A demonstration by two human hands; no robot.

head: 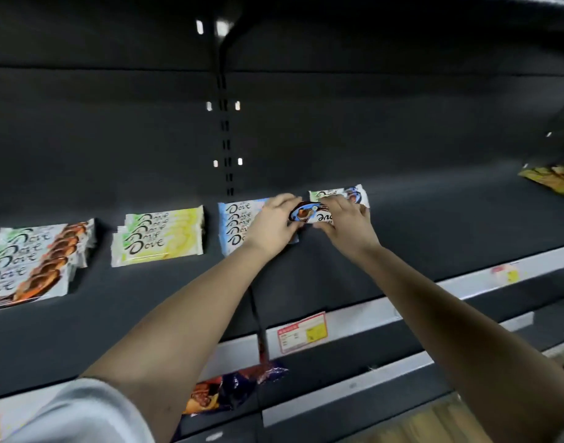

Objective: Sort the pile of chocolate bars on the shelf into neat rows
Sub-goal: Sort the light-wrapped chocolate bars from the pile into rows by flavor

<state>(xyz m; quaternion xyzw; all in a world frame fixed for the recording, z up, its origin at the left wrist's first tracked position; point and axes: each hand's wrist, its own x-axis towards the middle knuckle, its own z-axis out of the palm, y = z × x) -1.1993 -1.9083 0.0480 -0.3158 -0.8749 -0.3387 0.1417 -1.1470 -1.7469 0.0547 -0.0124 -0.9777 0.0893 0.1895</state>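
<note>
At the far left of the frame we see a row of overlapping Dove bars with orange-brown wrappers [34,260] lying flat on the dark shelf [146,298], fanned toward the left edge. Just right of it, apart from it, lies a stack of yellow-green Dove bars [161,235], shingled one over the next. Right of centre-left comes a stack of light-blue Dove bars [234,223]; its right half is covered by our left hand [272,223].

That left hand lies palm down over the blue stack, its fingers bent onto the left end of a single blue-and-brown Dove bar [312,214]. The bar sits in the middle of the frame, its print upside down to us, held between both hands just above the shelf surface. Our right hand [346,223] closes on the bar's right end from above, fingers curled over it. Behind the right hand, touching or nearly touching it, a white, green and blue Dove bar [338,194] lies flat near the back wall.

Lower in the frame a red-and-yellow price tag [301,332] sits on the shelf's front rail. Below it, some dark blue and orange packets [229,390] lie on the lower shelf. At the far right edge, upper half, yellow packets [552,179] show, blurred.
</note>
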